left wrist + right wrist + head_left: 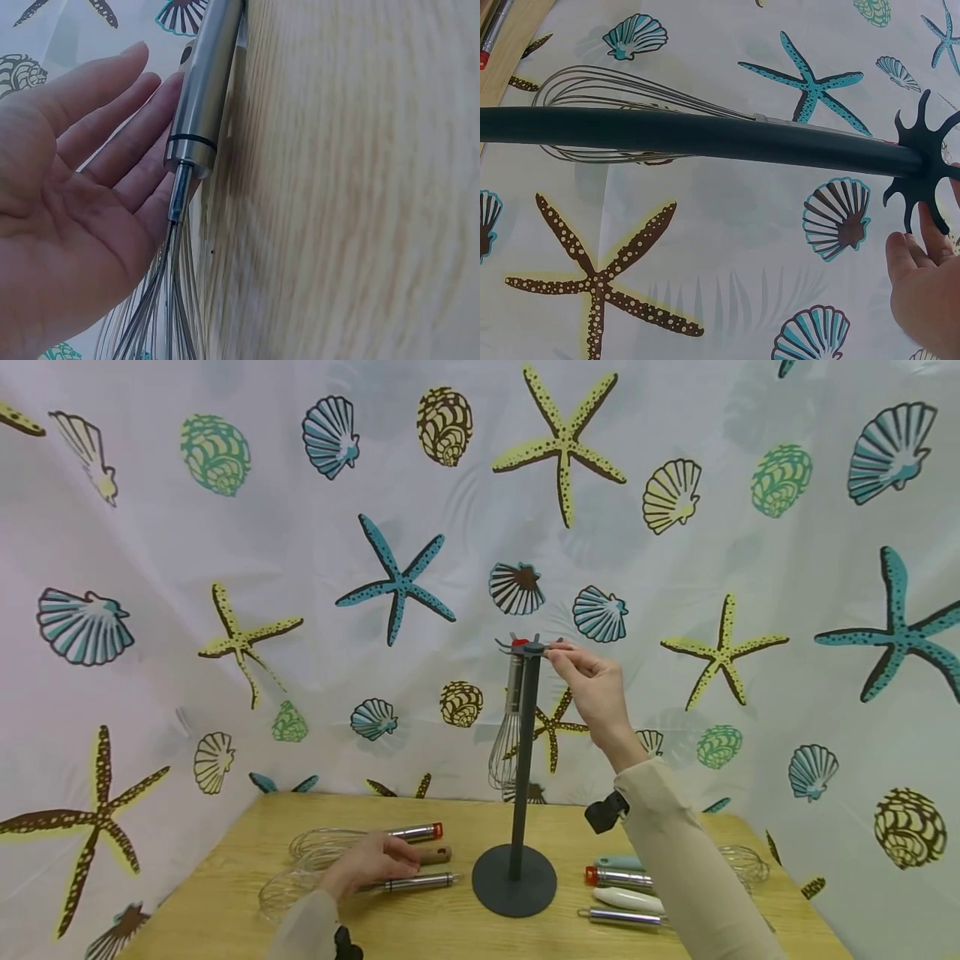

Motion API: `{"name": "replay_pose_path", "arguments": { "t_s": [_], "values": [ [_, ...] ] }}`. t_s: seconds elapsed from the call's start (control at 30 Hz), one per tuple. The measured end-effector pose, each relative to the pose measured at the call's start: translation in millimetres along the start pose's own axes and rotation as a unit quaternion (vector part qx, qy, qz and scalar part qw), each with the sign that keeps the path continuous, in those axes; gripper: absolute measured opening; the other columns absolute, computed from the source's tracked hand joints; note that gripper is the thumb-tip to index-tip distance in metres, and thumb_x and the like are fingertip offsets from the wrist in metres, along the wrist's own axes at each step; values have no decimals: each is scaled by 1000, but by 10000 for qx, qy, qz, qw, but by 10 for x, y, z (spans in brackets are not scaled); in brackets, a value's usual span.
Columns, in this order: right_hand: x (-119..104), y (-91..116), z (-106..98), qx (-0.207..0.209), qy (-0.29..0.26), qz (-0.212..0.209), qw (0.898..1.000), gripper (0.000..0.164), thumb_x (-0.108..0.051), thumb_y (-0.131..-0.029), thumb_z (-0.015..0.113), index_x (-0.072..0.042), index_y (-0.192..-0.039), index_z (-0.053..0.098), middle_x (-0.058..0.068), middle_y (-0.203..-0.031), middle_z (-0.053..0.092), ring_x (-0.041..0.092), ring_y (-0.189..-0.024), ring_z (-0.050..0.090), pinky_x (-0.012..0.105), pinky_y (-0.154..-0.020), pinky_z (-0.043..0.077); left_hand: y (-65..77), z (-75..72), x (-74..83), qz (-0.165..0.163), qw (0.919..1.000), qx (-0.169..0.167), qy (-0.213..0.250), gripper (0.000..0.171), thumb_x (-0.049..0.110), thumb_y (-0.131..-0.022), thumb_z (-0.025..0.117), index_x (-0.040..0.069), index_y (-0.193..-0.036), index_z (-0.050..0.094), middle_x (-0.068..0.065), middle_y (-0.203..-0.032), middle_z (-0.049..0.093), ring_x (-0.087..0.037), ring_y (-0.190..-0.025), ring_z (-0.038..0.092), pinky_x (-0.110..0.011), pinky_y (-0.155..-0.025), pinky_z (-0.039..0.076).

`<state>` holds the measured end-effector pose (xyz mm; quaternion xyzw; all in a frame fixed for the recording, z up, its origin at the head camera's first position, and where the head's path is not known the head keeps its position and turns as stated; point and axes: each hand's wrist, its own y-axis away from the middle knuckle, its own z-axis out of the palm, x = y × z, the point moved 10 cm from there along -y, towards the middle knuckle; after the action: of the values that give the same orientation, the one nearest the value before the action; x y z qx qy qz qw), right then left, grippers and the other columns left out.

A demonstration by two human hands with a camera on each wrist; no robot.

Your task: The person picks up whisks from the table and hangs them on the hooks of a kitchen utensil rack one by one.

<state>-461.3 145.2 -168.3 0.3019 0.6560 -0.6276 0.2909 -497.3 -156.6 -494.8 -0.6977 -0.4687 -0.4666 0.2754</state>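
Observation:
A dark utensil stand [522, 777] with a round base and a ring of curved hooks [922, 154] rises from the table. From one hook on its far left side hangs a wire whisk [504, 747] with a red-ended steel handle. My right hand [596, 693] is raised to the top, thumb and fingers pinching a hook. Low over the left-hand group, my left hand [372, 862] has its fingers loosely extended beside a steel-handled whisk [199, 97]. Close by lie a wooden-handled whisk [435, 855] and a red-ended whisk [416, 832].
Right of the base lie several more utensils, including a red-ended steel handle [621, 877], a white handle [628, 900], a pale green handle [619, 862] and a thin steel handle [622, 917]. A shell-patterned curtain [465, 485] hangs behind the wooden table [420, 935].

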Motion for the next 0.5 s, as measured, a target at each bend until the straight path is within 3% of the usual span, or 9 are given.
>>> {"name": "replay_pose_path", "arguments": {
  "t_s": [0.13,0.27,0.37,0.5],
  "values": [
    [0,10,-23,49,31,36,10000,32,-17,-97,63,10,-114,68,17,-131,61,17,-131,51,37,-110,41,4,47,-12,19,9995,-232,-204,32,8,-85,75,-7,-113,69,-15,-107,72,-16,-94,66,-35,-83,56],
    [12,11,-20,56,-3,79,10000,31,-16,-97,63,10,-113,68,18,-131,61,16,-131,51,35,-110,41,12,88,-39,-4,9990,-433,-128,32,0,-81,75,-9,-111,69,-18,-106,72,-21,-93,70,-36,-81,57],
    [3,4,-4,56,-52,59,10000,31,-16,-97,63,10,-113,68,18,-130,62,16,-131,51,34,-110,41,25,91,-28,23,9988,-484,-42,33,-7,-79,74,-12,-110,68,-21,-104,72,-25,-93,71,-36,-80,58],
    [-3,3,18,25,-42,53,10000,32,-17,-97,63,10,-114,67,18,-131,62,16,-132,50,35,-110,41,57,90,-16,-45,9982,-502,-315,31,-6,-77,74,-9,-107,70,-18,-102,73,-21,-91,70,-36,-80,57]
  ]
}}
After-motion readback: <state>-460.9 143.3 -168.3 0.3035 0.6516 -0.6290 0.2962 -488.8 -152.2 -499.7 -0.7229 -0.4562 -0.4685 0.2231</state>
